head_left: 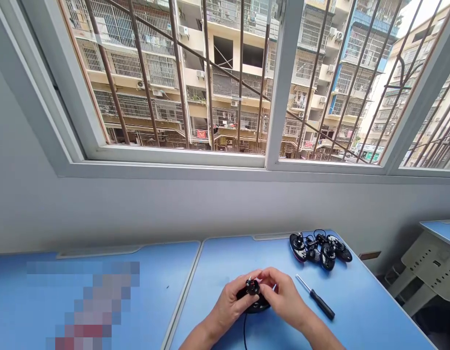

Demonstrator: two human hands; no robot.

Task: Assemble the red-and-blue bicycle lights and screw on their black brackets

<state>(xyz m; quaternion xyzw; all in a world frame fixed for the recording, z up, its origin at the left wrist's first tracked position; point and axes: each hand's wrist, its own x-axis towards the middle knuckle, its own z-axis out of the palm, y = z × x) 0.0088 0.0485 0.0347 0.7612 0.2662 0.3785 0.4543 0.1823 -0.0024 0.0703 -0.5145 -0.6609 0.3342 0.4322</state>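
We find the left hand and right hand both grasping a black wired game controller, fingers curled around it, over the blue desk near its front edge. Its cable drops over that edge. A black-handled screwdriver lies on the desk just beside the right hand. A heap of opened controller parts sits near the rear edge. A narrow strip of blue surface separates the left hand from the desk's left edge.
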